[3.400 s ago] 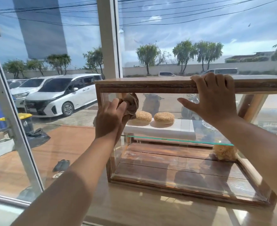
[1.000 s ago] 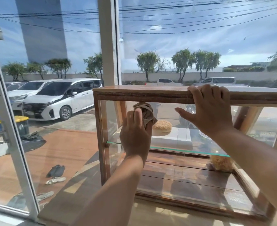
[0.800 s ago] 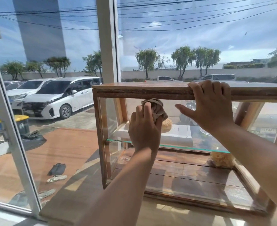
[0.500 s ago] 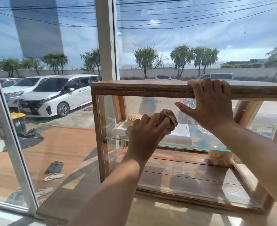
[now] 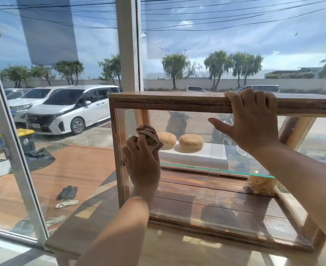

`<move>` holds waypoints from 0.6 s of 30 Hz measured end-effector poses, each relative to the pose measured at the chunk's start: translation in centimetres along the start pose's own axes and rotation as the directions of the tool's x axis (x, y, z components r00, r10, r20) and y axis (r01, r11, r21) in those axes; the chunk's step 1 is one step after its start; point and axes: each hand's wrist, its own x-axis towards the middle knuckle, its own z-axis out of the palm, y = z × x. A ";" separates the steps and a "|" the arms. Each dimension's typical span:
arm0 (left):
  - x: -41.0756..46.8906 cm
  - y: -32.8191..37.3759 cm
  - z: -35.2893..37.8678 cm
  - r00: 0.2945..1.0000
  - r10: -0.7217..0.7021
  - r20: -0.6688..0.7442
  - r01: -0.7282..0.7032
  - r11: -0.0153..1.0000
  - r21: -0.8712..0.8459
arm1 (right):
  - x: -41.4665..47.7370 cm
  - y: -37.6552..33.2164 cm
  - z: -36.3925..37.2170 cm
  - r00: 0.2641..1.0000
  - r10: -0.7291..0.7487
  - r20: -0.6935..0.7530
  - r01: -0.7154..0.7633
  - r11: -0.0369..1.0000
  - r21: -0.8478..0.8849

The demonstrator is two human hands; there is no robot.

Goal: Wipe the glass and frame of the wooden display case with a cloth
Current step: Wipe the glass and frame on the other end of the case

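Head view shows the left hand (image 5: 142, 166) closed around a bunched brown cloth (image 5: 148, 136), pressing it against the front glass pane (image 5: 206, 189) near the left post of the wooden display case (image 5: 168, 101). The right hand (image 5: 252, 121) lies flat, fingers hooked over the top rail, thumb spread on the glass, gripping nothing. Two round sesame buns (image 5: 191, 141) sit on a white tray inside. The case stands on a pale worktop (image 5: 177, 250) by the window. The soft cloth should mould to corners; glass is likely fragile, so bracing belongs on the stiff frame.
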 end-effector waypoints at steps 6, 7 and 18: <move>-1.0 4.8 1.2 0.997 -0.070 -0.030 0.066 0.990 -0.122 | -0.1 0.0 0.2 1.000 -0.009 -0.028 0.009 1.000 -0.011; -1.3 5.5 1.3 0.999 -0.007 -0.041 0.002 0.993 -0.122 | -0.1 0.0 0.2 0.999 -0.011 -0.032 0.011 1.000 -0.010; -2.2 1.4 1.8 0.683 0.730 -0.005 -0.730 0.683 0.001 | -0.1 0.1 0.1 1.000 -0.008 -0.010 0.008 1.000 0.000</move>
